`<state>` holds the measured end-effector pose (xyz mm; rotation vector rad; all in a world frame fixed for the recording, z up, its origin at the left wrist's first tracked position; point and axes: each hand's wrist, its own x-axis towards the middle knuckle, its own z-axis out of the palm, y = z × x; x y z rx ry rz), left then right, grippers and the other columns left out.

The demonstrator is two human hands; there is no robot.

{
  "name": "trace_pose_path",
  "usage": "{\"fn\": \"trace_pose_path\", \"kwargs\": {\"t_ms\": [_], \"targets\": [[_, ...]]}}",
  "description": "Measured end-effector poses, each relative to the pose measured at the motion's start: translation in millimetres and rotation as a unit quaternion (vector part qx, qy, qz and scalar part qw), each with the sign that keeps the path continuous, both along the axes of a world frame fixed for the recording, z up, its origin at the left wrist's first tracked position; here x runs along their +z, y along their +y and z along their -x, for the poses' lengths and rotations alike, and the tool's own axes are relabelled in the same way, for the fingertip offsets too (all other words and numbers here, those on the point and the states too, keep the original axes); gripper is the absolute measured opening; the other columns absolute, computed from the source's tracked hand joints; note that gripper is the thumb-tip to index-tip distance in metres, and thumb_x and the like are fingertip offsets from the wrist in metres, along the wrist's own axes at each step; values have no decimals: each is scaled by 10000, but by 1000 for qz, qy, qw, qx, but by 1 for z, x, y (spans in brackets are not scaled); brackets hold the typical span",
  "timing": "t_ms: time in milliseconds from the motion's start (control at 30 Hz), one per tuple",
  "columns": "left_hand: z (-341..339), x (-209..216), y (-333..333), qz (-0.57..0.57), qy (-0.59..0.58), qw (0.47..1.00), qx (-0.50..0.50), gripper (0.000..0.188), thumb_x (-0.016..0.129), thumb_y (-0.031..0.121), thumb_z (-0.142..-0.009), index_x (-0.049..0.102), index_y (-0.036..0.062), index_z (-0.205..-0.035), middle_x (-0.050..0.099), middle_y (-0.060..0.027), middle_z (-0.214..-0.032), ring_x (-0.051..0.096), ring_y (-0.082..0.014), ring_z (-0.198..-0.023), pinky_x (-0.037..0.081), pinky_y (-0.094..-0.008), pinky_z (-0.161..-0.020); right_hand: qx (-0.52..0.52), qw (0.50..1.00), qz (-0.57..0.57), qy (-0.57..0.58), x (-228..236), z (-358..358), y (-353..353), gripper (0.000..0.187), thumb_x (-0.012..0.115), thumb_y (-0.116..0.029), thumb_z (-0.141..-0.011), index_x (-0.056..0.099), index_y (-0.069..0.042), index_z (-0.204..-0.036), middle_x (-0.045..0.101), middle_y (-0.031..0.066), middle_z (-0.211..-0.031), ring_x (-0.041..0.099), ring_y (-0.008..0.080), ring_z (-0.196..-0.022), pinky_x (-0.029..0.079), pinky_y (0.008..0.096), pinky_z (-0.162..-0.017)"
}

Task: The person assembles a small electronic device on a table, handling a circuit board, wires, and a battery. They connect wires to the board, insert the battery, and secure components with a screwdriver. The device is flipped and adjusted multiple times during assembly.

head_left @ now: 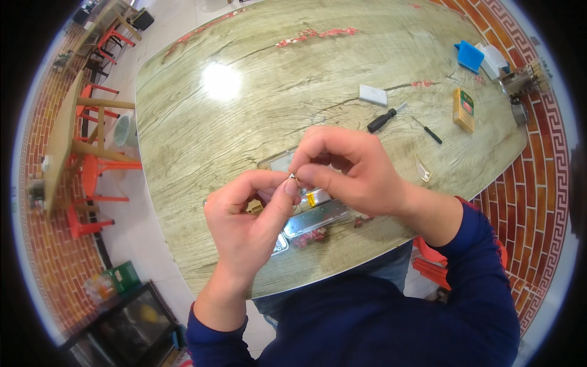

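My left hand [241,208] and my right hand [358,168] meet over the table, fingertips nearly touching. Each pinches at a tiny dark and light part [293,177], too small to name. Below the hands lie pieces of an opened device. A shiny grey panel [315,221] rests nearest me, and a silver piece with yellow tape [312,199], like a battery pack, sits just beyond it. Farther off, a pale flat panel [280,161] is partly covered by my fingers. Under my left hand shows the corner of another metal-edged piece [280,244].
On the wood-patterned table [202,140], a black-handled screwdriver [381,120], a thin screwdriver [433,135] and a white block [373,95] lie beyond my right hand. A yellow box [463,110], a blue holder [469,57] and a curved clear piece [423,170] are farther right.
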<state>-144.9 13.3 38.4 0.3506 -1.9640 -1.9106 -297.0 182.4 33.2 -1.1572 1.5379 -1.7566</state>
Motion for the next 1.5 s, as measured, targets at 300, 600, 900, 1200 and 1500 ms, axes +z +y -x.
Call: {"fn": "trace_pose_path", "kwargs": {"t_ms": [300, 600, 900, 1200, 1500], "targets": [[2, -4, 0, 143, 0, 989, 19, 61, 883, -47, -966, 828, -27, -982, 813, -48, -822, 709, -68, -694, 572, -247, -629, -87, 931, 76, 345, -10, 5, -6, 268, 859, 92, -885, 831, -16, -1129, 733, 111, -998, 707, 256, -797, 557, 380, -653], [4, -8, -1, 294, 41, 954, 36, 121, 912, -44, -884, 811, 17, -912, 730, -50, -710, 695, -98, -621, 556, -262, -579, -50, 986, -28, 156, -3, -3, -1, 47, 791, 0, -989, 772, -10, -1031, 709, 87, -965, 714, 203, -836, 564, 345, -717], [4, -6, -2, 249, 40, 967, 32, 119, 922, -42, -901, 814, 3, -922, 728, -28, -714, 650, -71, -621, 521, -252, -583, 28, 994, -53, -94, 4, 0, 4, 66, 764, 3, -1084, 795, 36, -1133, 741, 69, -1019, 707, 112, -900, 573, 289, -779], [5, -9, -3, 340, 85, 936, 32, 159, 926, -59, -859, 806, 28, -919, 708, -41, -716, 655, -122, -599, 508, -279, -554, -86, 929, 43, 357, -7, 1, -2, 210, 858, 35, -874, 784, -27, -1061, 709, 95, -924, 704, 267, -751, 555, 381, -622], [5, -9, -4, 372, 95, 923, 13, 176, 925, -58, -856, 814, 31, -960, 684, -48, -719, 644, -155, -610, 497, -308, -550, -110, 923, -14, 369, -7, -6, -3, 146, 794, -23, -932, 665, -53, -995, 626, 89, -895, 662, 282, -746, 536, 402, -620]]}}
